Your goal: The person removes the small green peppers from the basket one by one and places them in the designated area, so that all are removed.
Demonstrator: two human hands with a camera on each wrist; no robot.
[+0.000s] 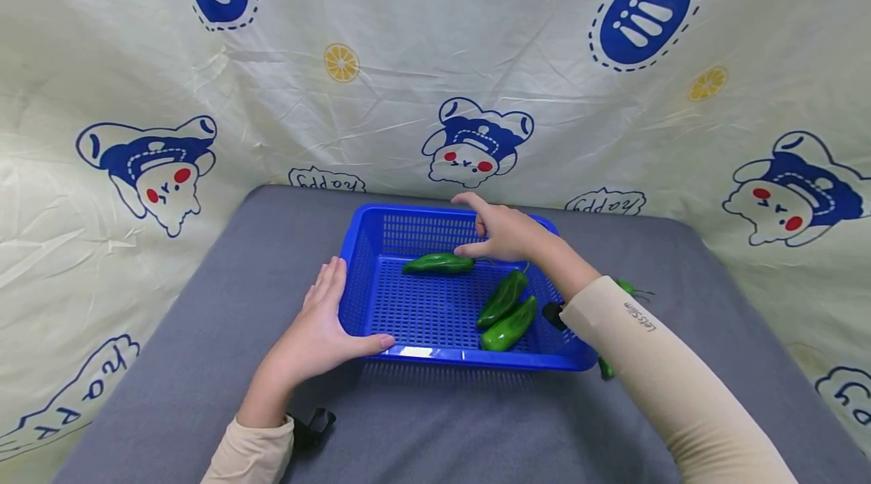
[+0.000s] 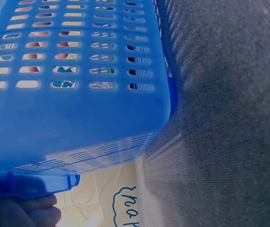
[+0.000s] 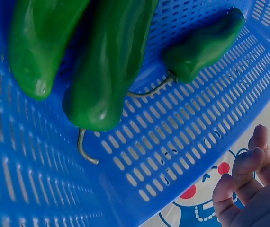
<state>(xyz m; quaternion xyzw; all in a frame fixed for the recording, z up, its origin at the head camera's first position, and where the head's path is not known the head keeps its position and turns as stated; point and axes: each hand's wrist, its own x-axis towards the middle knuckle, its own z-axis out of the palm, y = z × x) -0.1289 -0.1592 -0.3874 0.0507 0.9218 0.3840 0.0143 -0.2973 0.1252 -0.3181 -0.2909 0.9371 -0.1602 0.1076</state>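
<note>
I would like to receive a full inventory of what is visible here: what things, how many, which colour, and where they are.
Basket: 1, blue, on the grey surface
Peppers inside: 3, green, one at the far side, two side by side towards the right
Pepper parts outside: 2 visible, green, right of the basket; the sleeve hides whether they are one pepper
Surface: 1, grey, under everything
Backdrop: 1, whitish with blue, red and yellow prints, behind
Wrist pieces: 2, black, one per wrist
Sleeves: 2, beige, on the forearms
Left hand: 1, bare, at the basket's left near corner
Right hand: 1, bare, above the basket's far right part
</note>
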